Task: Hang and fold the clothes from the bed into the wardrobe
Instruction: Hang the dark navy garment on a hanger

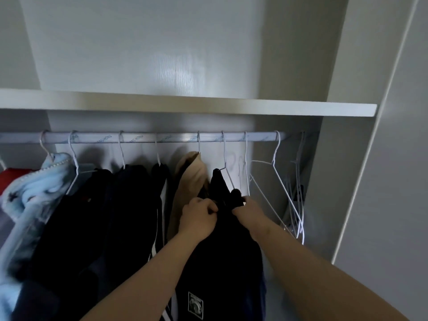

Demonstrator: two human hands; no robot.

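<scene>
Inside an open wardrobe (361, 158), a person's two bare hands work at a black garment (222, 251) hanging from a white wire hanger (225, 167) on the pale rail (162, 137) beneath a white shelf (185, 105). The left hand (199, 216) is curled closed, pinching the dark cloth near the garment's top, while the right hand (249, 208), just to its right, grips a bunched fold of the same cloth at the hanger's shoulder, its fingers largely hidden by the fabric. The garment hangs toward the right of the row and carries a small white square print low on its near side. Directly to its left and touching it hangs a beige garment (190, 179), followed further left by several dark garments (104, 216) pressed together, a pale blue fleece piece (39, 188) and, at the far left edge, a glimpse of red cloth (11, 177). To the right of the hands, a bare white wire hanger (275, 172) hangs from the rail, and beyond it a cluster of spare hangers (298, 181) sits against the wardrobe's right wall. Faint printed lettering runs along the rail, only partly legible. Both forearms reach in from the near edge, bare to the frame's border.
</scene>
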